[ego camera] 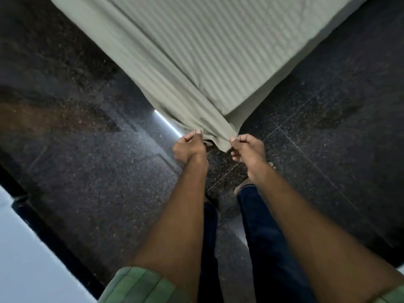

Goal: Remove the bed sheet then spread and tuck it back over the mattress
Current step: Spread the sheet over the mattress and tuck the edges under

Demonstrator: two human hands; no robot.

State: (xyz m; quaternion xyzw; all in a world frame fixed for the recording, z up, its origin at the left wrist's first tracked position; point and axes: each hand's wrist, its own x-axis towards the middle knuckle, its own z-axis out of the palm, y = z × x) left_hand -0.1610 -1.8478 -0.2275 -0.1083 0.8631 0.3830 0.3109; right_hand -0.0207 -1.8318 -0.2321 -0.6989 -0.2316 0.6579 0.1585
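Head view, looking down at one corner of the bed. The pale grey-green striped cotton bed sheet covers the corner of the mattress and hangs loose down its left side, gathering to a point just in front of the person. The left hand pinches the sheet's lower edge, thumb and curled fingers closed on the fabric. The right hand pinches the hanging corner tip just beside it, fingers likewise curled around the cloth. Both forearms are extended, hands near each other but apart. Rolled green sleeves show at the elbows. Dark blue trouser legs stand on the dark speckled polished stone floor.
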